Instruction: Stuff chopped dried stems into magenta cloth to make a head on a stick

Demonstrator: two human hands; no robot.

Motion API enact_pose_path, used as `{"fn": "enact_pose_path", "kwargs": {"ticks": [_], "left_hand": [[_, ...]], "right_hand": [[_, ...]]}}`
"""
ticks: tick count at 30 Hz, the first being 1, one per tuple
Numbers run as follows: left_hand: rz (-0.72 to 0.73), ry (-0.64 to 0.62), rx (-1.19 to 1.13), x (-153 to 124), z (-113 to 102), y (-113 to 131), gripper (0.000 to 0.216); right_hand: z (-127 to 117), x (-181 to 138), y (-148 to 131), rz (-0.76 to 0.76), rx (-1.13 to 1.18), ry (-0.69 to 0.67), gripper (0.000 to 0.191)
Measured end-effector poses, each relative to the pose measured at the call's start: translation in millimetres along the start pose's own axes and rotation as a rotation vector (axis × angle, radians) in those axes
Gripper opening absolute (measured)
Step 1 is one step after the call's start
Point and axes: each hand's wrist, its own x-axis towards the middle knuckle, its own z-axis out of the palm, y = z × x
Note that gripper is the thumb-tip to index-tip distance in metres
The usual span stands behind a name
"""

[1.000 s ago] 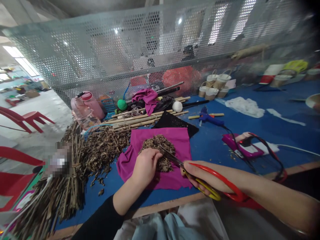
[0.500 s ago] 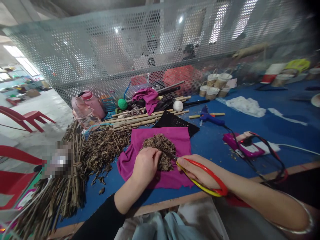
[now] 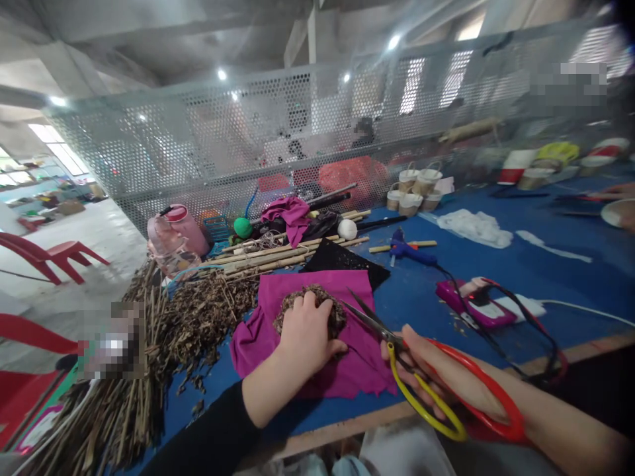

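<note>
A magenta cloth (image 3: 364, 354) lies spread on the blue table, with a mound of crumbled dried leaves (image 3: 337, 318) on it. My left hand (image 3: 303, 330) rests on top of the mound, its fingers curled into the leaves and hiding much of them. Closed around a pair of scissors (image 3: 372, 322) with one red and one yellow handle, my right hand (image 3: 421, 363) is over the cloth's right edge. The blades are parted and point at the mound, without any leaf visible between them.
More dried leaves (image 3: 218, 311) and a bundle of stalks (image 3: 119, 390) lie left. Behind the cloth are a black cloth (image 3: 342, 261) and bamboo sticks (image 3: 268, 254). A blue glue gun (image 3: 414, 251) and a power strip (image 3: 483, 307) with cables lie right.
My left hand has turned from a pinch at the leaves to lying over the mound. The scissors have drawn back to the right and their blades have parted. The view has tilted up.
</note>
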Motion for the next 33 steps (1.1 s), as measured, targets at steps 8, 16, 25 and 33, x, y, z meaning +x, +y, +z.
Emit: {"fn": "enact_pose_path", "kwargs": {"ticks": [8,16,25,33], "left_hand": [[0.006,0.017,-0.09,12.6,1.1,-15.5,0.014],[-0.052,0.211,-0.432,-10.1,1.2,-51.1,0.017],[0.05,0.111,-0.496,-29.1,-5.0,-51.3,0.038],[0.07,0.174,-0.568,-25.3,20.3,-53.7,0.012]], "right_hand": [[-0.2,-3.2,-5.1,-0.01,-0.082,-0.04,0.057],[9.9,4.6,-19.5,-0.026,-0.262,-0.201,0.066],[10.6,9.2,-36.9,0.098,-0.38,-0.192,0.065],[38.1,54.0,-50.9,0.039,-0.647,-0.207,0.07]]}}
